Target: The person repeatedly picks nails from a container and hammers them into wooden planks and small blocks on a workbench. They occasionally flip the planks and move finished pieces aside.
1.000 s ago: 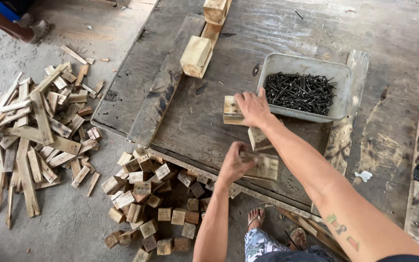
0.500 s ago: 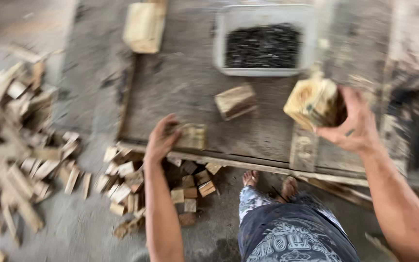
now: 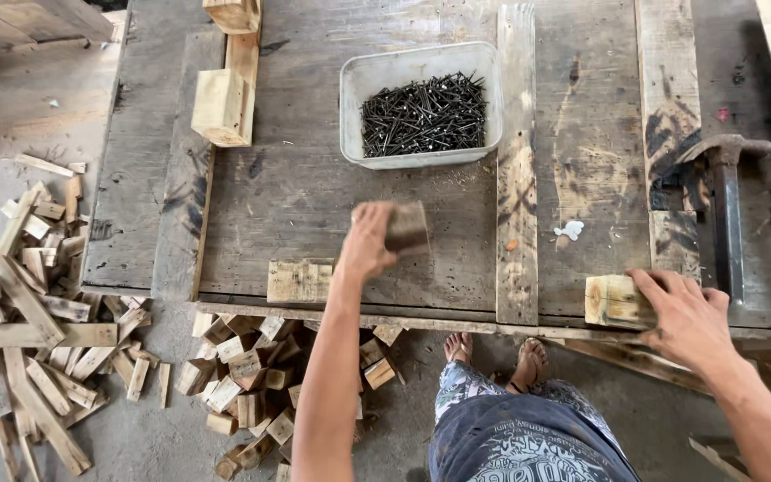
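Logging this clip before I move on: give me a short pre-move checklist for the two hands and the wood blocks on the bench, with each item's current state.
1. Left hand has a firm hold on the dark block: ok, fingers wrap it, though it is motion-blurred.
2. Right hand on the pale block: ok, fingers rest on it at the bench edge.
3. Pale block fully supported by the bench: cannot tell, it sits right at the front edge.
4. Nail tub apart from both hands: ok.
5. Hammer lying flat near the right hand, untouched: ok.
6. Flat block beside the left arm, not touched: ok.
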`<control>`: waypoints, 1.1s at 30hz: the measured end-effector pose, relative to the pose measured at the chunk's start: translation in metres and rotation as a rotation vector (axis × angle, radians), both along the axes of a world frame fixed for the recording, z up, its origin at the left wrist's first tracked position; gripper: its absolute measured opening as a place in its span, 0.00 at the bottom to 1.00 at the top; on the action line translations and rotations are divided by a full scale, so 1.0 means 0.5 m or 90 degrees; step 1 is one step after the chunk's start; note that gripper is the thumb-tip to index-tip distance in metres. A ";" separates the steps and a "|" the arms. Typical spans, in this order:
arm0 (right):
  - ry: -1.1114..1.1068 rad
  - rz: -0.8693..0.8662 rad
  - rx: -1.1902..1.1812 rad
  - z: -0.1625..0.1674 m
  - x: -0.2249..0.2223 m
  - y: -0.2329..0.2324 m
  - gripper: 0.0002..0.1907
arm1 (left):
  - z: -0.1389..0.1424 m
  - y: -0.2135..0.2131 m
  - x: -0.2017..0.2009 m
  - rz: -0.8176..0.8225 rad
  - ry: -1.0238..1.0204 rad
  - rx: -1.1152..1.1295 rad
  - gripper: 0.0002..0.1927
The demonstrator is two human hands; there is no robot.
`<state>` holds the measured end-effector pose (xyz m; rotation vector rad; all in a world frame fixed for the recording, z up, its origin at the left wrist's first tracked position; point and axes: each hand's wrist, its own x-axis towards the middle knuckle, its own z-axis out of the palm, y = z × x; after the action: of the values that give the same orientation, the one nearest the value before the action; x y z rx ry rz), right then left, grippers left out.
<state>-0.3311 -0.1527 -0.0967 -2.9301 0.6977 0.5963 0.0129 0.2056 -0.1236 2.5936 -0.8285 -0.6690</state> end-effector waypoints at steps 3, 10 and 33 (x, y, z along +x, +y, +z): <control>-0.037 -0.023 0.024 0.017 0.003 0.010 0.55 | -0.010 0.025 -0.072 -0.145 -0.008 0.046 0.53; -0.169 0.006 0.113 0.025 0.002 0.016 0.53 | 0.031 0.071 -0.176 -0.115 -0.081 0.003 0.65; -0.238 -0.072 0.151 -0.016 -0.025 0.016 0.53 | 0.066 0.017 -0.211 0.178 0.124 0.027 0.71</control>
<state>-0.3438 -0.1446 -0.1049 -2.6507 0.6858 0.1032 -0.0926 0.2139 -0.0906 2.5600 -0.3867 -0.8440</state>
